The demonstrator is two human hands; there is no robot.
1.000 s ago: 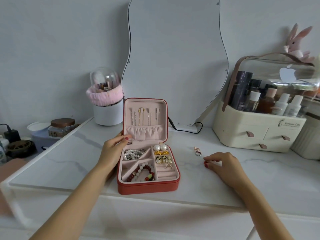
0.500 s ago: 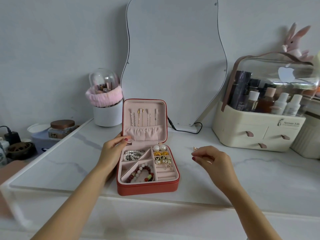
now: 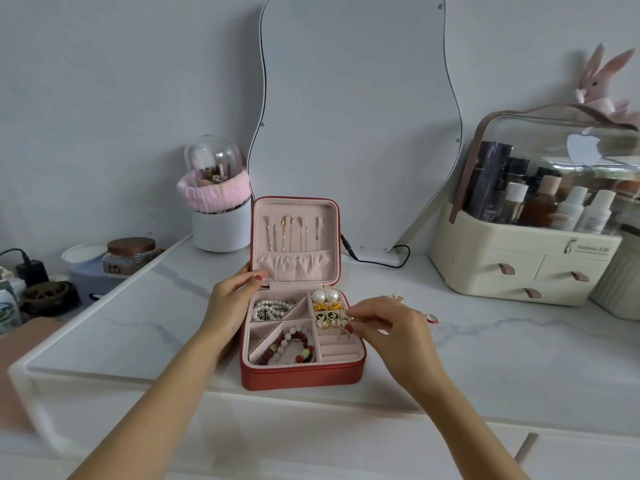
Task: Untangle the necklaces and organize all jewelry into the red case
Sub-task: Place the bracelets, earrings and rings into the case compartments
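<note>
Right hand (image 3: 388, 327) grip: fingertips at red case (image 3: 301, 375) right edge hide whatever's pinched, too small to tell. Organizer (image 3: 526, 268) right of case cut off by frame edge. Labels unreadable.

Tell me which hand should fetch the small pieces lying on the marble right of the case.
Right. The right hand is beside the two loose pieces; the left hand steadies the red case on its far side.
</note>
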